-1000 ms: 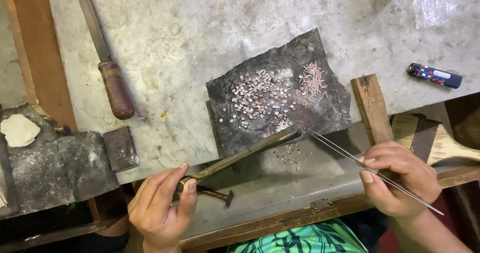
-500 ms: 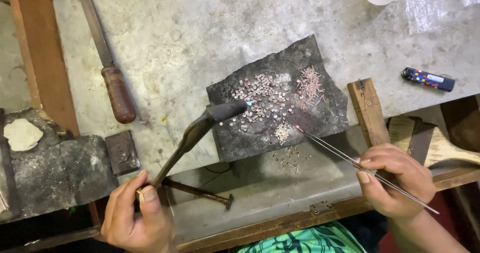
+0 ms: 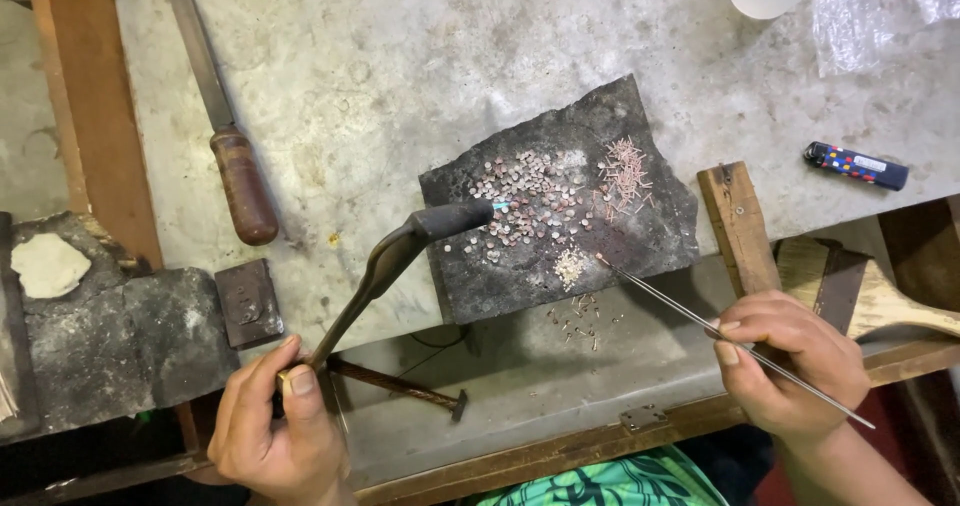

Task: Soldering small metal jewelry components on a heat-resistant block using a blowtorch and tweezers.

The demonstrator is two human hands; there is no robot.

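Left hand: your left hand (image 3: 275,426) sits at the near left edge, fingers wrapped tight round the handle of the torch (image 3: 400,256), thumb pressed on top. A second ago this hand lay half open by the torch, low at the bench edge; now it has a full grip.

Right hand: your right hand (image 3: 790,361), near right, is pinched shut on the thin metal rod (image 3: 700,316). It has barely shifted; the rod's tip rests at the near right edge of the slab, just beside the pale pile.

Torch: the curved neck has swung up and away from you, so the dark nozzle now hangs over the slab's left part. A small blue flame shows at its mouth, pointing right at the scattered bits. Heat is on the work now, where before it was off it.

Charred slab: the dark block (image 3: 560,206) lies mid-bench, tilted a little. On it are the small round pieces (image 3: 525,201), a bundle of copper-coloured wire bits (image 3: 625,176) to the right, and a pale heap (image 3: 570,264) nearest you.

Near tray: a few loose bits (image 3: 580,316) lie below the slab.

Further left: a wooden-handled file (image 3: 235,156) lies well apart.

Far right: a dark lighter (image 3: 855,166) lies untouched.
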